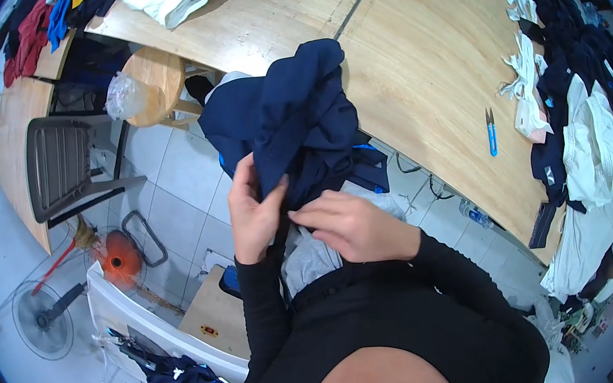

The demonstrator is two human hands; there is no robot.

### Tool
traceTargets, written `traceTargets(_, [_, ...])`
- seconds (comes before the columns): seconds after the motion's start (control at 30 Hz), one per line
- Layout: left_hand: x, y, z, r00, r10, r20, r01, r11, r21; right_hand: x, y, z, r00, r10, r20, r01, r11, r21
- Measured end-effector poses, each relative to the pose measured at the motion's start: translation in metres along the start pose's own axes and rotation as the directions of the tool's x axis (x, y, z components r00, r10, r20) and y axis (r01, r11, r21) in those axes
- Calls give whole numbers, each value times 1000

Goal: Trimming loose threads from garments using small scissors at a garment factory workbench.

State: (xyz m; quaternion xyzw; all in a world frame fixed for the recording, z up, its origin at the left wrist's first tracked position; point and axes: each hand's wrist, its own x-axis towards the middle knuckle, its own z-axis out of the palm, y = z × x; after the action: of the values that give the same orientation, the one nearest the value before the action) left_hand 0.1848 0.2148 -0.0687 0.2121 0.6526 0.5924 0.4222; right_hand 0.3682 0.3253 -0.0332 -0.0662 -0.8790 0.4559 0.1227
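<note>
A navy blue garment [305,115] hangs bunched over the near edge of the wooden table and down towards my lap. My left hand [254,212] pinches its lower edge between thumb and fingers. Close beside it, my right hand [353,224] has its fingertips drawn together at the bottom of the cloth. What sits between those fingertips is too small to make out. Grey fabric [311,258] lies on my lap under both hands. On the table to the right are thread snips [491,134] with blue handles.
Piles of navy and white garments [592,149] line the right side of the wooden table [423,78]. A round stool [155,76] with a plastic bag stands at the left, near a brown chair [59,168]. Fans [43,319] stand on the lower left.
</note>
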Motion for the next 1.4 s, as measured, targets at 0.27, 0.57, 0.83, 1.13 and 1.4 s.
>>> traceTargets(0.27, [-11,-31,-34,962,-18,-273,45,995,91,-33,102,-44,590,722,-360,-629,691,355])
traceTargets(0.57, [-14,-23,-25,926,176,-334,-19,906,423,36,133,-17,681,692,-237,-529,690,494])
traceTargets(0.83, [-17,-25,-36,987,-139,-79,134,989,-69,23,110,-38,750,661,-15,-202,251,947])
traceTargets(1.13, [-37,-1,-39,971,238,5,-145,609,-780,28,66,-49,836,548,-6,52,-67,996])
traceTargets(1.4, [-32,-30,-75,984,147,-99,-107,48,-993,-23,82,-84,869,476,-134,345,-390,854])
